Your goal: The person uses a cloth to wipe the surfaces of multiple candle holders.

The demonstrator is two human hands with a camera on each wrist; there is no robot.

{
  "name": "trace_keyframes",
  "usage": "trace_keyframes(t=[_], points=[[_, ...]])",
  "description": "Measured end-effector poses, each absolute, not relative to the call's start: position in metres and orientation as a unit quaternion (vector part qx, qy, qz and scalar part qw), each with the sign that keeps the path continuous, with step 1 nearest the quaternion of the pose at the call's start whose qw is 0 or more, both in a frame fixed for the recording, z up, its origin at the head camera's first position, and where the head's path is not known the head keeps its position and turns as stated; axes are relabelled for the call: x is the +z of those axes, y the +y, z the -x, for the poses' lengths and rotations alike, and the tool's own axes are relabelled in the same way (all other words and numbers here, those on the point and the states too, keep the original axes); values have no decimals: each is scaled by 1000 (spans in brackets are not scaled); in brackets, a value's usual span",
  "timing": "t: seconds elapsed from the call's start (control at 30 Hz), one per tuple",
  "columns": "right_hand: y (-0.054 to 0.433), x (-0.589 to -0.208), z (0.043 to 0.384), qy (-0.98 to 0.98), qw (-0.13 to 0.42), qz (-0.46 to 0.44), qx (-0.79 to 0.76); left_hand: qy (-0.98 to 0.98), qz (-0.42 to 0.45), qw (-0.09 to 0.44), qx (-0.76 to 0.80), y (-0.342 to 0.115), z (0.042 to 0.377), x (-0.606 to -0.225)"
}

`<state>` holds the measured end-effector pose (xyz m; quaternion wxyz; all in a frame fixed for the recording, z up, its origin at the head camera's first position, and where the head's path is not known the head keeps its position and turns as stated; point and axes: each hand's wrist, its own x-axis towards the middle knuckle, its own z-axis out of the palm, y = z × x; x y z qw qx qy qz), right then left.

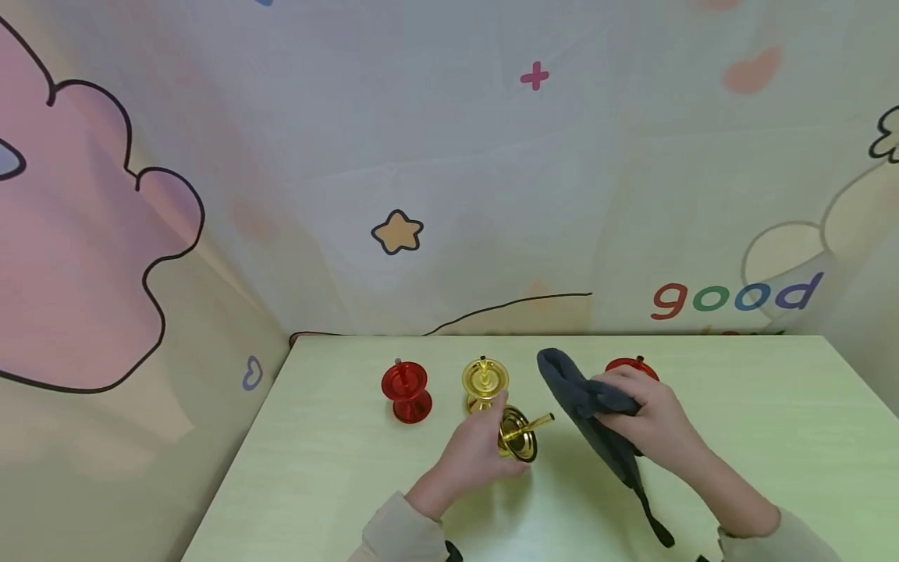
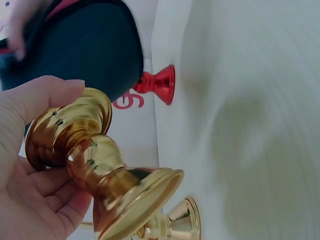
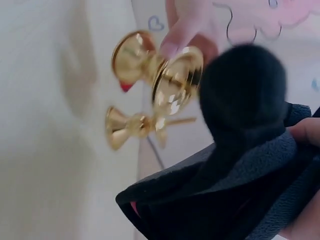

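Left sleeve (image 1: 402, 532) pale beige; right sleeve (image 1: 779, 540) matching; black piece (image 1: 453, 552) beside left sleeve

One pale green table (image 1: 316, 476) stands before a printed backdrop (image 1: 463, 156). The print bears an orange star (image 1: 397, 232), a pink cross (image 1: 535, 76) and the multicoloured word "good" (image 1: 737, 297).

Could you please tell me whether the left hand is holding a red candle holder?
No, the left hand grips a gold candle holder.

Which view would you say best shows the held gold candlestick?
The left wrist view: the held candlestick appears largest there, its waist visible. The head view shows mainly its dish and spike; the right wrist view shows it blurred.
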<state>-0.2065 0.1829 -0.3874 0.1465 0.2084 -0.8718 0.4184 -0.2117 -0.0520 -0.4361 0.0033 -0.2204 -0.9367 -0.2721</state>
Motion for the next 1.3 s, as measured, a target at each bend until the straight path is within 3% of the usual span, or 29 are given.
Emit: trace_keyframes(t=[0.3, 0.57, 0.63, 0.9, 1.3], points=[[160, -388, 197, -861, 205, -363, 292, -917, 232, 72, -318, -45, 210, -430], [160, -390, 191, -878, 102, -378, 275, -921, 220, 97, -306, -43, 204, -426], [161, -389, 189, -877, 98, -376, 282, -923, 219, 100, -301, -43, 203, -425], [154, -393, 191, -854, 235, -401, 235, -919, 248, 149, -268, -43, 198, -422], [148, -397, 189, -844, 321, -411, 128, -903, 286, 241, -212, -42, 190, -421]])
